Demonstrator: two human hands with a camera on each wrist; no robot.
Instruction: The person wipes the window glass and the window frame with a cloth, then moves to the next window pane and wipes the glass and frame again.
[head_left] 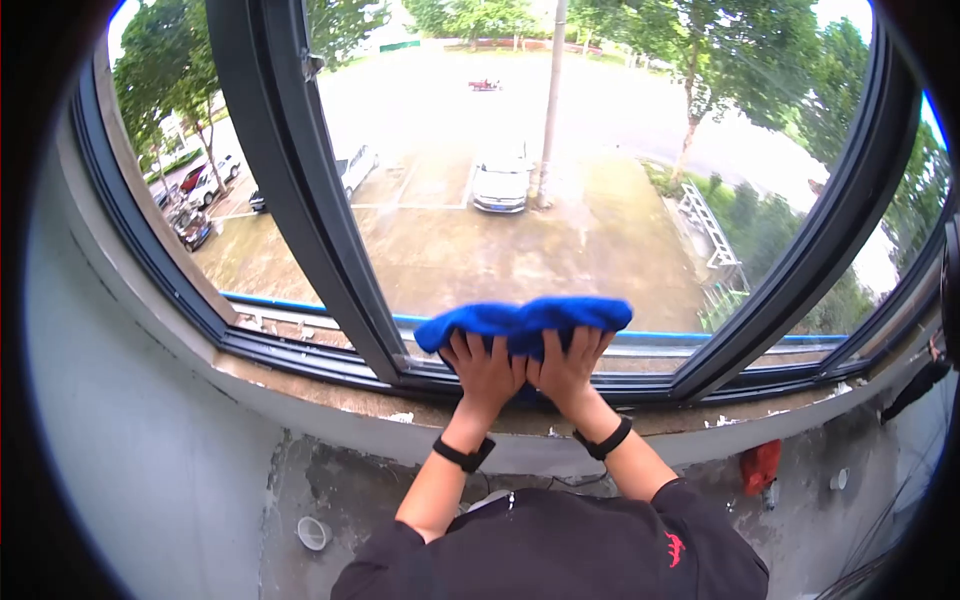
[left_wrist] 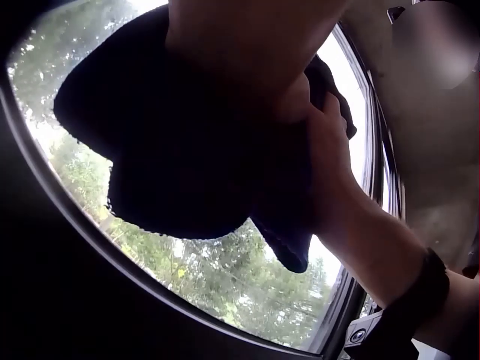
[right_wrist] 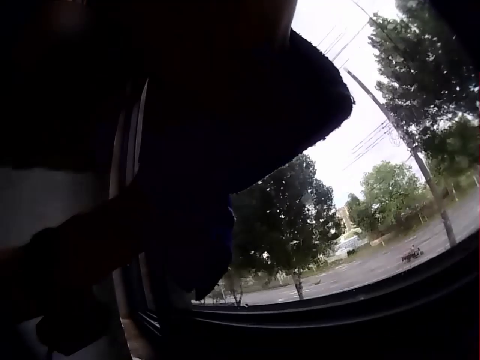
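Daylight is coming through a dark-framed window (head_left: 285, 190); outside, a white car (head_left: 500, 187) is standing on a paved lot (head_left: 420, 265) beside a pole (head_left: 554, 90), with trees (head_left: 735, 60) rising around the lot.

From the head camera, a person (head_left: 560, 555) is reaching forward over the sill (head_left: 330, 397). The left hand (head_left: 488, 378) and the right hand (head_left: 567, 372) are lying side by side on a blue cloth (head_left: 525, 317), their fingers spreading over it and their thumbs coming close together. The cloth is covering a low part of the middle pane (head_left: 620, 260) from this angle, and black bands (head_left: 465, 457) are circling both wrists. Lower down, a red bag (head_left: 760, 467) is showing on the right and a white cup (head_left: 313, 533) on the left.

From the left wrist, the cloth is making a dark, lobed shape against the leafy light. The left hand is entering from the top in shadow, and I cannot tell its fingers apart. The right hand is touching the cloth's far side, its band carrying a small camera (left_wrist: 358, 335).

From the right wrist, the cloth is standing out black before the pane, with darkness hiding the fingers. Trees, wires (right_wrist: 367, 142) and the pole are showing beyond.
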